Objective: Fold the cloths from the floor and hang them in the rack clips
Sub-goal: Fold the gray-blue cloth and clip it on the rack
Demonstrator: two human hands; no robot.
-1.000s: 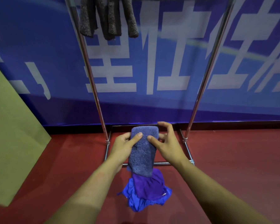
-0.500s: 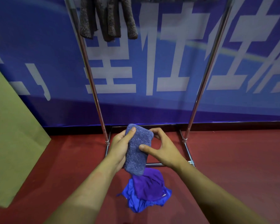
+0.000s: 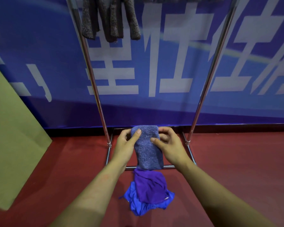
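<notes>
Since half a second before, the tilted cloth (image 3: 147, 148) had squared up, held above the floor pile (image 3: 147, 192). Both the left hand (image 3: 126, 145) and right hand (image 3: 169, 145) pinched its top corners. Folding looked finished; next, I judged, it needed raising to the rack (image 3: 95, 79) clips, out of view.

- Folded grey-blue fluffy cloth (image 3: 147, 149): a narrow upright rectangle, held up off the floor.
- Purple cloth (image 3: 150, 185): crumpled on the red floor, atop a bright blue cloth (image 3: 138, 205).
- Rack (image 3: 202, 95): chrome uprights, dark fuzzy cloths (image 3: 110, 18) hanging at its top.
</notes>
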